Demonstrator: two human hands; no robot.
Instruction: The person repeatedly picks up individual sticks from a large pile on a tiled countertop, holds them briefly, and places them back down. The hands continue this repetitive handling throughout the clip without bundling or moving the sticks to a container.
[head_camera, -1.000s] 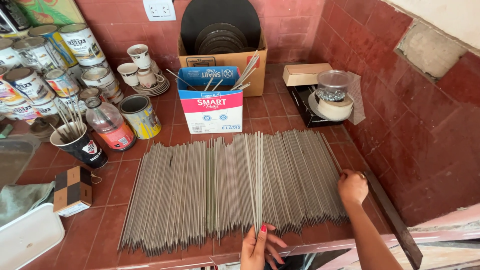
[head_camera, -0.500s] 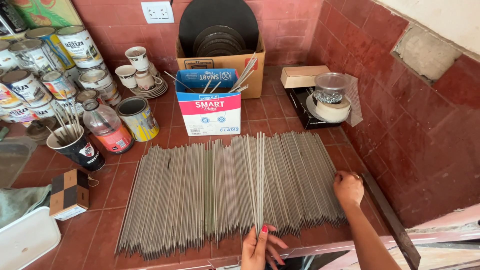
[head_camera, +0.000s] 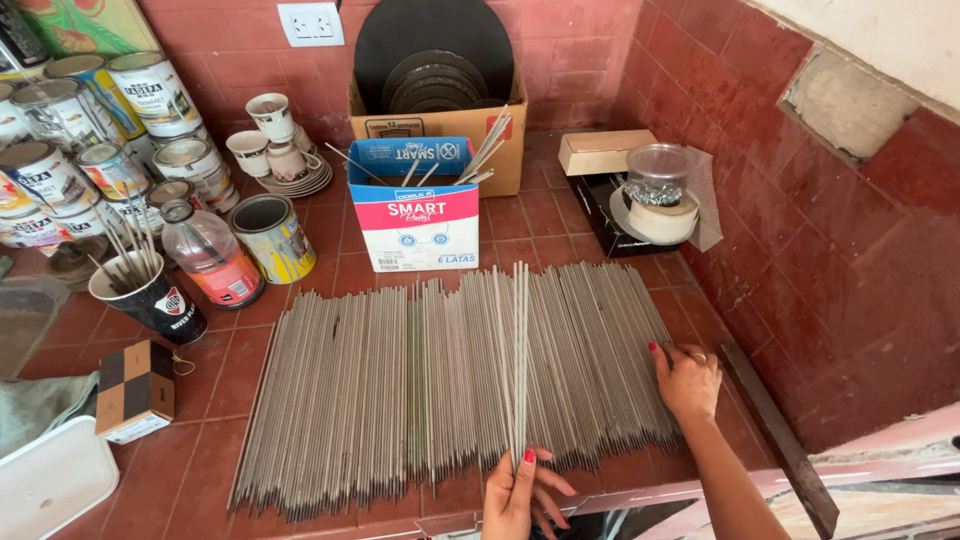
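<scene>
A wide layer of thin grey metal rods (head_camera: 400, 390) lies side by side on the red tiled counter (head_camera: 215, 375). A small bunch of rods (head_camera: 517, 350) rests on top of the layer near its middle. My left hand (head_camera: 520, 492) pinches the near ends of that bunch at the counter's front edge. My right hand (head_camera: 686, 380) lies flat on the right side of the layer, fingers pressing the rods.
Behind the rods stand a blue and white carton (head_camera: 415, 210) and a cardboard box (head_camera: 440, 120) with dark discs. Paint cans (head_camera: 95, 130), a bottle (head_camera: 210, 255), cups (head_camera: 272, 125) and a black mug (head_camera: 150, 295) fill the left. A tape roll (head_camera: 655, 215) sits right.
The view has shifted slightly. Both hands stay almost where they were, the right one edging a little along the right side of the rods.
</scene>
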